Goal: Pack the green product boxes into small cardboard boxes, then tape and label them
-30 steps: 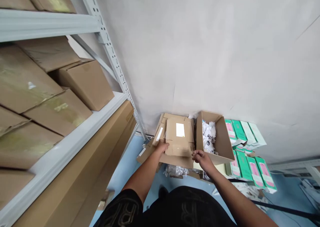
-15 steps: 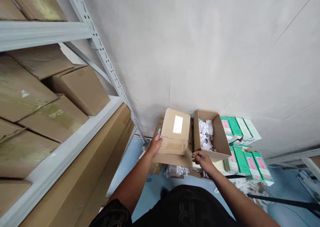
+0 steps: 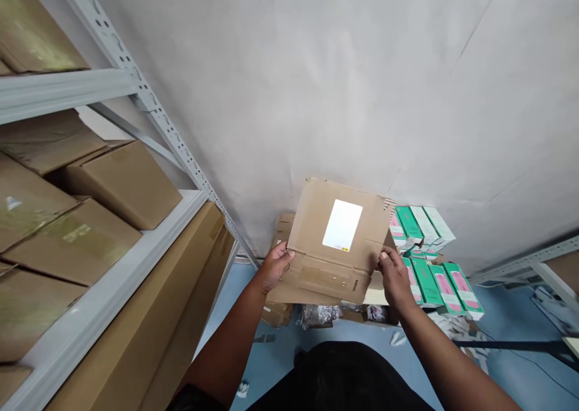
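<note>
Both my hands hold a flattened cardboard box (image 3: 312, 218) in front of me, tilted up with its white label facing me. My left hand (image 3: 275, 265) pinches its left edge near the fold line. At the right edge, my right hand (image 3: 394, 273) grips the cardboard between thumb and fingers. Tape runs across the lower flap. Behind and below it lie more flat cardboard sheets (image 3: 294, 291), partly covered. The open carton with crumpled paper is mostly hidden behind the held cardboard.
Green and white boxes (image 3: 429, 284) with pink panels stand in two rows at the right. A metal rack (image 3: 176, 215) loaded with cartons (image 3: 131, 184) fills the left side. Clear plastic wrap (image 3: 320, 315) lies below the cardboard. A pale wall rises behind.
The flattened box has been lifted off the stack and raised toward me. My right hand, beside it before, has moved right and now grips its right edge. The view has shifted rightward.
</note>
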`<state>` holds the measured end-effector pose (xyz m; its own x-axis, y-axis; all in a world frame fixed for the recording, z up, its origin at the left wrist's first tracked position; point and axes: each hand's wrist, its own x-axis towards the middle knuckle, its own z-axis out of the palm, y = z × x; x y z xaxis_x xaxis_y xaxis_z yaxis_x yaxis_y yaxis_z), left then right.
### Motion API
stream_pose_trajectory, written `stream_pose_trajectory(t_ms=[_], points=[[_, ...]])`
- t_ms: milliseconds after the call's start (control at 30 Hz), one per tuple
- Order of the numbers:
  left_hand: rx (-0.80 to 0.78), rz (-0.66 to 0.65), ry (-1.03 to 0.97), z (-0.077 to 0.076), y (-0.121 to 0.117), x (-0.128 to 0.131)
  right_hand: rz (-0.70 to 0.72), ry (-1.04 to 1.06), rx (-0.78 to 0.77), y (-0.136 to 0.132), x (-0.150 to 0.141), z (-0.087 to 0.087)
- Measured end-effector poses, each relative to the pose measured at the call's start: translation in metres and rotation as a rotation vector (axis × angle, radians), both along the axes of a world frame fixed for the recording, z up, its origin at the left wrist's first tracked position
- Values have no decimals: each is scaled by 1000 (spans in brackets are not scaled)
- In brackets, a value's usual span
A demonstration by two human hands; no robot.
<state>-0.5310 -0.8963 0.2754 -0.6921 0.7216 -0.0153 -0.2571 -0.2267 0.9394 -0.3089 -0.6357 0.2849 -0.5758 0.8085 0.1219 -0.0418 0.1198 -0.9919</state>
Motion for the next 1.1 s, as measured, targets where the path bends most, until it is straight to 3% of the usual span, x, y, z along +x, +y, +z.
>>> stream_pose_trajectory(t_ms=[200,333,467,600,733,900,1033,1100], points=[[-108,-231,124,27,68,57,-230,209,-195,51,63,32],[-89,-357,156,46,124,107,-343,332,-297,108,131,36],[10,-416,26,42,195,182,-570,470,-264,180,214,30],[43,-468,-89,29,285,283,-724,528,-281,241,304,18],[79,-481,-21,31,373,372,-835,472,-387,284,394,-5],[-14,-664,105,39,461,429,-934,126,-474,311,507,-46],[-75,-843,164,29,528,462,-1179,-117,-355,311,581,-70],[-90,-954,198,20,563,482,-1211,-131,-294,311,610,-72]])
